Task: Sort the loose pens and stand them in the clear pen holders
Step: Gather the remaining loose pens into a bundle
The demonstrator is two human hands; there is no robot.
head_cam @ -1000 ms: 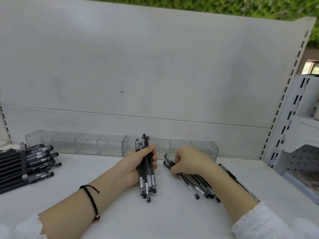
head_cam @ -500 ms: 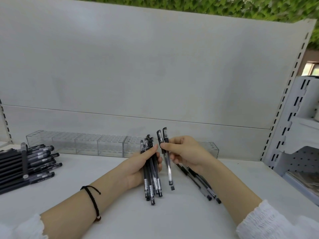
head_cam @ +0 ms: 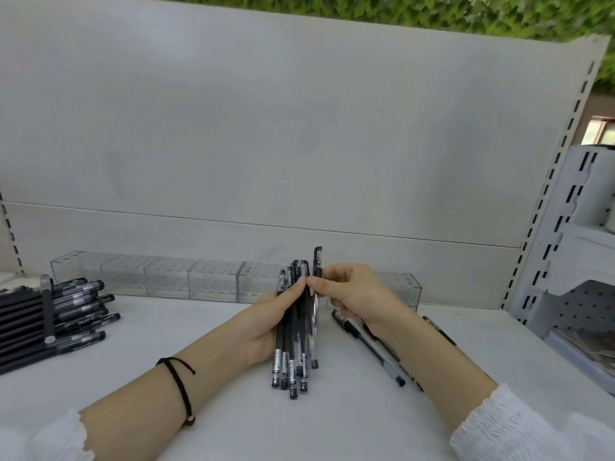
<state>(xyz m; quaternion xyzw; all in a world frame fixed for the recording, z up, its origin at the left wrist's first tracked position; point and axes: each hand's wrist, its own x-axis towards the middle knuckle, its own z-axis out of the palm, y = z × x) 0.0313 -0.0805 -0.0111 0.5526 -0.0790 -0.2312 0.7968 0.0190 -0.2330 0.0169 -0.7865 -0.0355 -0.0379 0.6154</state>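
Observation:
My left hand (head_cam: 266,322) grips a bundle of several black-capped clear pens (head_cam: 293,354), held upright with their ends resting near the shelf. My right hand (head_cam: 352,294) pinches one more clear pen (head_cam: 316,261) and holds it against the right side of the bundle. A few loose pens (head_cam: 369,347) lie on the shelf under my right wrist. A row of clear pen holders (head_cam: 173,277) stands along the back wall, with no pens visible in them; part of the row is hidden behind my hands.
A stack of black pens (head_cam: 60,317) lies at the left of the white shelf (head_cam: 233,410). A white perforated shelf unit (head_cam: 575,294) stands at the right. The back panel rises just behind the holders.
My right hand picked pens off the shelf pile, lifted them and has brought one against the bundle in my left hand. The bundle has stayed in place.

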